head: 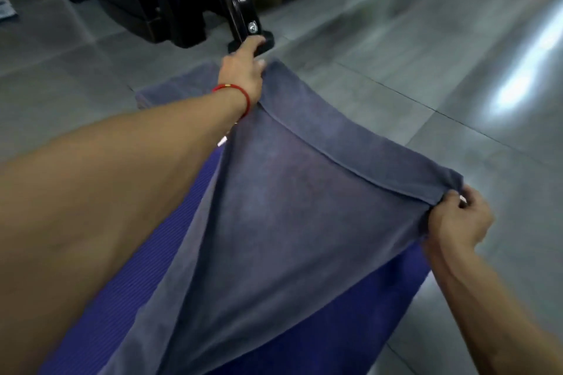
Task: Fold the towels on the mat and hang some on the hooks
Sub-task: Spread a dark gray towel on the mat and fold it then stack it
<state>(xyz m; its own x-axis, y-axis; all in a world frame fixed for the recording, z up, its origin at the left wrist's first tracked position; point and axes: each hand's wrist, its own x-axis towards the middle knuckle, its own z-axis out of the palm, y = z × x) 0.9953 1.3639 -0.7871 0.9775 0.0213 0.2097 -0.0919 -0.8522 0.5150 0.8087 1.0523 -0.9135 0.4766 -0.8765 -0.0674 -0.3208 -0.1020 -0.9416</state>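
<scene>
Above the purple mat [350,329], a grey towel [289,207] hangs stretched, left hand [243,70] and right hand [460,219] pinching its hemmed corners.

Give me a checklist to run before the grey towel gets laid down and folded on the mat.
1. Left hand grips the far corner of the grey towel: ok.
2. Right hand pinches the near corner: ok.
3. Top edge stretched between the hands: ok, only a slight sag.
4. Lower towel edge lying flat: cannot tell, out of frame.
5. Purple mat under the towel: ok.
6. Hooks free on the dark rack: ok for the two metal hooks in view.
</scene>
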